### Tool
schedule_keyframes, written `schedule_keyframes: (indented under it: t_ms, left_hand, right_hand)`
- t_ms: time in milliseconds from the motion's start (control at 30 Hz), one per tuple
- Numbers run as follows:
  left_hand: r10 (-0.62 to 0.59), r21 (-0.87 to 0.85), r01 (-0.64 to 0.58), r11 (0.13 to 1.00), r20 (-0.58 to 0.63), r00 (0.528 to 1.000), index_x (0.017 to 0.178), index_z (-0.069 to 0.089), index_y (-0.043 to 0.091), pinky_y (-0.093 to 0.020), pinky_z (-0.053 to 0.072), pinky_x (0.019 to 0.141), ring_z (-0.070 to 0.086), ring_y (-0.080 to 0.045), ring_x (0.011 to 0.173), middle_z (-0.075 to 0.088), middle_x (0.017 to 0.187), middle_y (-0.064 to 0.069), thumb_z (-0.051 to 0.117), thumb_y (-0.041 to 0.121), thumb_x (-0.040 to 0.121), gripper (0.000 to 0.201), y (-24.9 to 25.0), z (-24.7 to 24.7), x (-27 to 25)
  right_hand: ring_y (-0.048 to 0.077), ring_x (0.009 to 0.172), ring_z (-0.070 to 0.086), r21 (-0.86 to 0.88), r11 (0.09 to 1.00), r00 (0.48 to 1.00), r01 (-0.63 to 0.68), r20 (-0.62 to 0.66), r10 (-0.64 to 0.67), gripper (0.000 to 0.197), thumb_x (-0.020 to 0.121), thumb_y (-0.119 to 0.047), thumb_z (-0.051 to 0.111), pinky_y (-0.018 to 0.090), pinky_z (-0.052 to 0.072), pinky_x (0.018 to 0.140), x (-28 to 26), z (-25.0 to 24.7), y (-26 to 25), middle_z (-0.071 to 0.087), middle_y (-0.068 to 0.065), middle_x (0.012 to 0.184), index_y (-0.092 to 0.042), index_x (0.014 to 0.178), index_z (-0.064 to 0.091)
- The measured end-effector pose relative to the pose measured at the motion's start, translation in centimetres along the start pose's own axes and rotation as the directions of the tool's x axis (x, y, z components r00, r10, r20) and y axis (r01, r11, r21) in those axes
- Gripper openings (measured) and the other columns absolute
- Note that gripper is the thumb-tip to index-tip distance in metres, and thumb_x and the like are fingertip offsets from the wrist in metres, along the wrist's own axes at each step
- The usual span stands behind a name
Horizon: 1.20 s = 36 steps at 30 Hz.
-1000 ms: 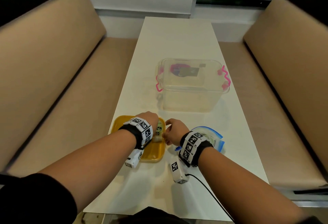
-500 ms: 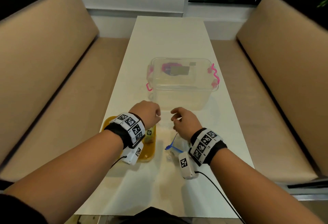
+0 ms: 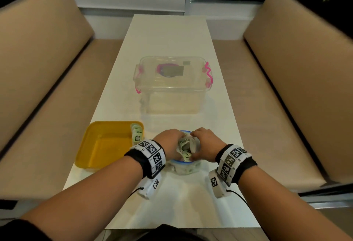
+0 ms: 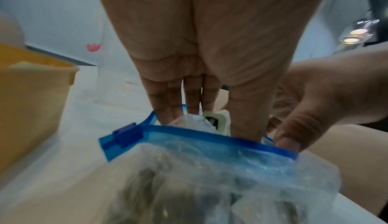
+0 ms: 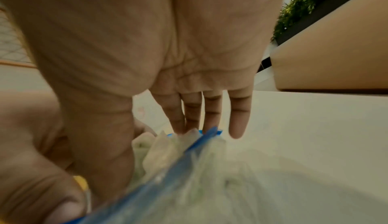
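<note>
A clear zip bag with a blue rim stands near the table's front edge, stuffed with small pale packets. My left hand reaches into its mouth from the left. In the left wrist view a cream packet stands between its fingers and thumb. My right hand holds the mouth from the right, its thumb pinching the near rim and its fingers at the far rim. How deep the packet sits is hidden.
A yellow tray lies left of the bag with a few packets in its far right corner. A lidded clear box with pink latches stands mid-table. Tan benches flank the white table.
My left hand left the yellow tray, rose, and came down into the bag's mouth. My right hand raised the bag by its rim and now holds it upright in front of me.
</note>
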State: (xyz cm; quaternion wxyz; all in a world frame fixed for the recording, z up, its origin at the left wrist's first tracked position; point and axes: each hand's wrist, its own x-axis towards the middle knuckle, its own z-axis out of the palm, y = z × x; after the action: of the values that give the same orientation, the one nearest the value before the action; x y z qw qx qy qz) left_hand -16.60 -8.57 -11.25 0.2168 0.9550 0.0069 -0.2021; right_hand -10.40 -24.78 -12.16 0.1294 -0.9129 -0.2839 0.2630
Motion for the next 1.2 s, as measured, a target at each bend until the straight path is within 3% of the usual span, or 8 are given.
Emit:
schedule_keyframes:
  t_ms: [133,233,367,533,700,900,1000,1200]
  left_hand:
    - [0.002,-0.17,-0.008,0.985,-0.039,0.999,0.129,0.059,0.032,-0.022,0.044,0.084,0.059,-0.009,0.1,0.063,0.112,0.014,0.088,0.026,0.064,0.071,-0.8,1.0,0.0]
    - [-0.042,-0.224,0.031,0.974,-0.045,0.998,0.133,0.056,0.032,-0.024,0.045,0.09,0.059,-0.012,0.108,0.062,0.121,0.011,0.089,0.03,0.065,0.076,-1.3,1.3,0.1]
    - [-0.096,-0.277,0.058,0.959,-0.123,0.988,0.12,0.062,0.03,-0.024,0.047,0.085,0.06,-0.01,0.096,0.059,0.101,0.012,0.085,0.022,0.073,0.053,-1.6,1.3,-0.2]
    - [0.009,-0.141,-0.037,0.989,-0.196,0.981,0.081,0.067,0.034,-0.03,0.051,0.084,0.06,-0.008,0.09,0.063,0.097,0.009,0.08,0.019,0.077,0.019,-1.6,1.0,-0.4]
    - [0.047,-0.132,-0.086,0.988,-0.277,0.96,0.08,0.069,0.03,-0.028,0.05,0.08,0.06,-0.007,0.084,0.064,0.091,0.011,0.077,0.024,0.081,0.01,-0.8,-0.8,-1.2]
    - [0.033,-0.321,-0.175,0.931,-0.402,0.915,0.083,0.07,0.029,-0.009,0.044,0.065,0.057,0.002,0.065,0.068,0.073,0.01,0.076,0.024,0.084,0.008,1.2,-3.7,-2.6]
    - [0.008,-0.393,-0.218,0.893,-0.472,0.882,0.085,0.07,0.022,-0.011,0.047,0.064,0.058,0.002,0.063,0.068,0.072,0.007,0.076,0.024,0.084,0.006,2.0,-4.0,-2.6]
    - [-0.01,-0.466,-0.237,0.852,-0.469,0.883,0.086,0.069,0.02,-0.02,0.052,0.069,0.066,-0.009,0.069,0.072,0.072,0.007,0.072,0.022,0.087,0.004,3.0,-2.8,-2.3]
  right_hand:
    - [0.023,0.107,0.057,0.171,0.985,1.0,0.009,-0.004,-0.009,0.065,0.062,-0.029,0.09,0.035,0.049,0.093,-0.1,0.9,1.2,0.055,0.004,0.121,-0.015,0.119,0.06]
    - [0.022,0.107,0.058,0.249,0.968,1.0,0.022,0.006,-0.024,0.062,0.066,-0.03,0.088,0.036,0.049,0.095,-0.2,1.3,2.2,0.058,0.003,0.122,-0.018,0.12,0.06]
    - [0.021,0.108,0.057,0.257,0.965,0.999,0.048,0.005,-0.051,0.059,0.07,-0.034,0.085,0.036,0.047,0.097,-0.4,1.6,2.7,0.061,0.001,0.121,-0.02,0.121,0.061]
    - [0.021,0.112,0.059,0.263,0.964,0.999,0.041,-0.016,-0.038,0.069,0.07,-0.035,0.085,0.036,0.048,0.097,-0.4,1.3,2.7,0.061,-0.001,0.125,-0.02,0.13,0.053]
    - [0.017,0.119,0.054,0.293,0.953,0.994,0.071,-0.096,-0.045,0.089,0.069,-0.035,0.086,0.031,0.046,0.101,-0.8,-0.2,2.2,0.053,-0.002,0.137,-0.021,0.144,0.041]
    - [0.011,0.101,0.054,0.349,0.892,0.927,0.288,-0.334,-0.168,0.064,0.067,-0.029,0.087,0.027,0.048,0.086,-1.9,-2.0,0.6,0.055,-0.005,0.117,-0.025,0.122,0.053]
    - [0.011,0.085,0.053,0.436,0.842,0.881,0.317,-0.464,-0.091,0.055,0.063,-0.038,0.088,0.019,0.044,0.069,-2.1,-1.8,0.1,0.054,-0.003,0.097,-0.021,0.098,0.049]
    - [0.012,0.065,0.052,0.477,0.806,0.863,0.35,-0.499,-0.08,0.025,0.083,-0.03,0.074,0.022,0.041,0.06,-2.1,-1.5,0.3,0.057,-0.002,0.069,-0.018,0.071,0.056]
